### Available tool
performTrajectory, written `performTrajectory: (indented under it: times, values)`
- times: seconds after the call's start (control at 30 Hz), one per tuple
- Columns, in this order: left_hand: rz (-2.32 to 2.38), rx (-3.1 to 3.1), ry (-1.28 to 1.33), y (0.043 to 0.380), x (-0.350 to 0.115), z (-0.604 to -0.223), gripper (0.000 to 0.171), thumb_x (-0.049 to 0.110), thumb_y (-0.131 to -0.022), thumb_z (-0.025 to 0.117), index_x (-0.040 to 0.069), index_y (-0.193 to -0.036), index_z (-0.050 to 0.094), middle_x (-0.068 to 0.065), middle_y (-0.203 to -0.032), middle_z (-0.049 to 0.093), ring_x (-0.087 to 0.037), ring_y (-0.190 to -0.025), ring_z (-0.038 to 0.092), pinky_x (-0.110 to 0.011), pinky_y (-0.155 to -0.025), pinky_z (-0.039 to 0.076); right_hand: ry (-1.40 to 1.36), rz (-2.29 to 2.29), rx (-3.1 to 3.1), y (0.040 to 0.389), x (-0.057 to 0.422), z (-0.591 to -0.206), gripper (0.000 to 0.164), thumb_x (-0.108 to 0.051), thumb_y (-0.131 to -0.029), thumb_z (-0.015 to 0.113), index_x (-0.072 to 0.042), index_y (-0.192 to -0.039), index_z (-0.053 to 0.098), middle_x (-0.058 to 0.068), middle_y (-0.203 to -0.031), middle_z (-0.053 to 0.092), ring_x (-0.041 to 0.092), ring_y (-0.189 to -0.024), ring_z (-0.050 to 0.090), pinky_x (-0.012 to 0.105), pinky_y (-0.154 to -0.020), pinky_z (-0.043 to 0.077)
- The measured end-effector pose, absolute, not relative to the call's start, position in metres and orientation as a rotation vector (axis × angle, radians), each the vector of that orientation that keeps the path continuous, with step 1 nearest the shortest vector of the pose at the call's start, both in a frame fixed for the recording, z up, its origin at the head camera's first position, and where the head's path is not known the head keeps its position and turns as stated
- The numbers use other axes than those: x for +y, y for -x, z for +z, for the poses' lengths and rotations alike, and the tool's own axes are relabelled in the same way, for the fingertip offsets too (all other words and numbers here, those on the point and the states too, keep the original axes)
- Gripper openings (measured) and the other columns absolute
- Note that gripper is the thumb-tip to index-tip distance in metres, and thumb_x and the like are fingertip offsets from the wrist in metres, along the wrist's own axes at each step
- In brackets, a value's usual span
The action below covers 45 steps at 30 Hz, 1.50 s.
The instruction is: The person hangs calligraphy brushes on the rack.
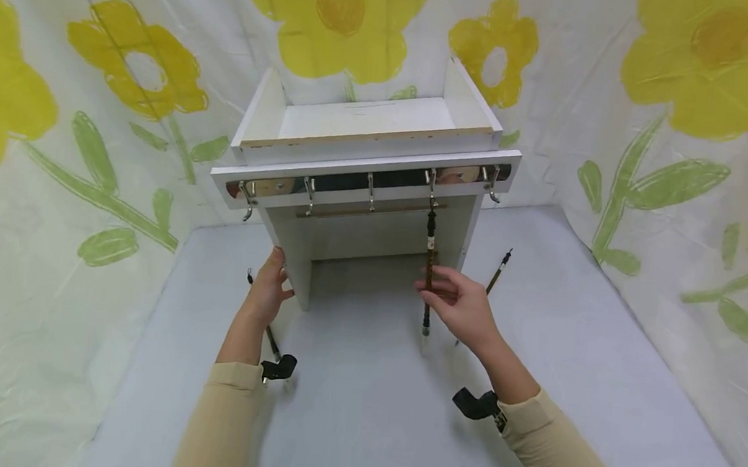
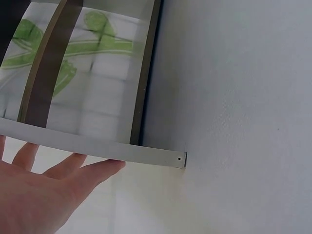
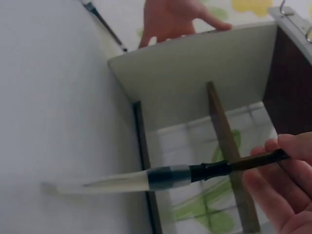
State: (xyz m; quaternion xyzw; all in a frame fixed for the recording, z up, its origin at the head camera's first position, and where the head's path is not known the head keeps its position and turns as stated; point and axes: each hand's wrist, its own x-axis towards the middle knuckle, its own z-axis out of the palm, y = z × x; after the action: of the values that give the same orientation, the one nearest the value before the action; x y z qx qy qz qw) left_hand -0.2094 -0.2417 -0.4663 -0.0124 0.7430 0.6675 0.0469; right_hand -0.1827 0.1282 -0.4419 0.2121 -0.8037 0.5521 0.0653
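A white wooden rack (image 1: 366,157) with a row of metal hooks stands on the table. My left hand (image 1: 267,295) touches the outside of its left side panel (image 2: 151,155), fingers extended and spread along the board. From the fourth hook (image 1: 432,183), counting from the left, an ink brush (image 1: 430,252) hangs upright, pale bristles down. My right hand (image 1: 466,311) pinches its brown handle between thumb and fingers. Up close in the right wrist view, the brush's dark ferrule (image 3: 168,178) and bristles (image 3: 107,183) show, and the left hand (image 3: 170,19) appears behind the panel.
A second brush (image 1: 498,272) lies right of the rack, partly behind my right hand. Another brush (image 1: 271,342) lies at the left, partly hidden by my left arm. A wooden crossbar (image 3: 226,141) spans the rack's inside. A flowered curtain (image 1: 554,72) hangs behind the table (image 1: 597,394).
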Motion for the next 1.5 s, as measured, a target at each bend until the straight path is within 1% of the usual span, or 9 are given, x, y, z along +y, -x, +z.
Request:
performTrajectory:
  times: [0.1, 0.23, 0.37, 0.5, 0.77, 0.97, 1.17, 1.33, 1.5]
  values:
    - [2.046, 2.268, 0.038, 0.209, -0.243, -0.466, 0.064, 0.068, -0.101, 0.021, 0.045, -0.160, 0.010, 0.007, -0.170, 0.004, -0.033, -0.157, 0.008, -0.072, -0.114, 0.022, -0.632, 1.671, -2.425, 0.185, 0.126, -0.445, 0.040, -0.010, -0.093, 0.073, -0.004, -0.131, 0.062, 0.012, -0.114, 0.075, 0.029, -0.103, 0.074, 0.041, -0.088, 0.059]
    - [2.065, 2.259, 0.040, 0.209, -0.242, -0.464, 0.066, 0.071, -0.100, 0.024, 0.046, -0.160, 0.013, 0.007, -0.170, 0.006, -0.033, -0.157, 0.009, -0.073, -0.115, 0.021, -0.564, 1.640, -2.398, 0.187, 0.136, -0.445, 0.041, -0.014, -0.094, 0.074, -0.006, -0.132, 0.062, 0.014, -0.117, 0.074, 0.028, -0.105, 0.073, 0.031, -0.088, 0.059]
    - [2.071, 2.258, 0.028, 0.210, -0.241, -0.464, 0.066, 0.071, -0.100, 0.026, 0.045, -0.160, 0.013, 0.006, -0.170, 0.006, -0.033, -0.157, 0.009, -0.073, -0.115, 0.020, -0.384, 1.753, -2.238, 0.194, 0.155, -0.448, 0.038, -0.014, -0.097, 0.070, -0.003, -0.132, 0.062, 0.018, -0.111, 0.075, 0.022, -0.092, 0.076, 0.023, -0.079, 0.059]
    - [2.066, 2.258, 0.037, 0.210, -0.242, -0.464, 0.066, 0.070, -0.101, 0.025, 0.045, -0.160, 0.012, 0.006, -0.170, 0.006, -0.033, -0.157, 0.009, -0.072, -0.115, 0.021, 0.012, 1.988, -1.946, 0.210, 0.176, -0.456, 0.042, -0.018, -0.097, 0.070, -0.008, -0.136, 0.056, 0.016, -0.104, 0.075, 0.016, -0.078, 0.075, 0.028, -0.070, 0.061]
    - [2.058, 2.268, 0.079, 0.211, -0.244, -0.463, 0.069, 0.069, -0.101, 0.024, 0.040, -0.162, 0.010, 0.003, -0.171, 0.004, -0.033, -0.157, 0.008, -0.070, -0.116, 0.021, 0.675, 2.036, -2.202, 0.248, 0.199, -0.496, 0.085, -0.030, -0.095, 0.072, -0.017, -0.160, 0.019, 0.014, -0.142, 0.051, 0.025, -0.107, 0.063, 0.032, -0.080, 0.061]
    - [2.063, 2.246, 0.065, 0.210, -0.244, -0.462, 0.070, 0.069, -0.101, 0.023, 0.038, -0.162, 0.008, 0.003, -0.171, 0.002, -0.034, -0.157, 0.006, -0.071, -0.116, 0.019, 0.653, 1.598, -2.674, 0.259, 0.196, -0.519, 0.096, -0.034, -0.092, 0.074, -0.005, -0.159, 0.012, 0.026, -0.141, 0.053, 0.037, -0.106, 0.063, 0.042, -0.087, 0.055]
    - [2.094, 2.231, 0.053, 0.208, -0.243, -0.464, 0.069, 0.069, -0.101, 0.025, 0.040, -0.162, 0.010, 0.003, -0.171, 0.006, -0.034, -0.157, 0.007, -0.072, -0.115, 0.019, 0.561, 1.279, -2.822, 0.265, 0.189, -0.519, 0.077, -0.016, -0.088, 0.067, 0.005, -0.150, 0.026, 0.033, -0.123, 0.055, 0.045, -0.104, 0.057, 0.054, -0.088, 0.050]
    - [2.093, 2.228, 0.071, 0.206, -0.242, -0.466, 0.069, 0.070, -0.100, 0.026, 0.041, -0.162, 0.011, 0.004, -0.171, 0.006, -0.034, -0.157, 0.007, -0.072, -0.115, 0.018, 0.589, 1.405, -2.766, 0.261, 0.192, -0.513, 0.073, -0.007, -0.087, 0.058, 0.004, -0.153, 0.028, 0.030, -0.124, 0.061, 0.042, -0.102, 0.062, 0.045, -0.084, 0.054]
    - [2.073, 2.226, 0.059, 0.207, -0.240, -0.464, 0.069, 0.069, -0.101, 0.025, 0.039, -0.162, 0.010, 0.004, -0.171, 0.004, -0.033, -0.157, 0.006, -0.073, -0.116, 0.017, 0.570, 1.930, -2.437, 0.247, 0.198, -0.499, 0.067, -0.001, -0.094, 0.056, 0.001, -0.156, 0.030, 0.026, -0.143, 0.049, 0.035, -0.114, 0.061, 0.032, -0.079, 0.061]
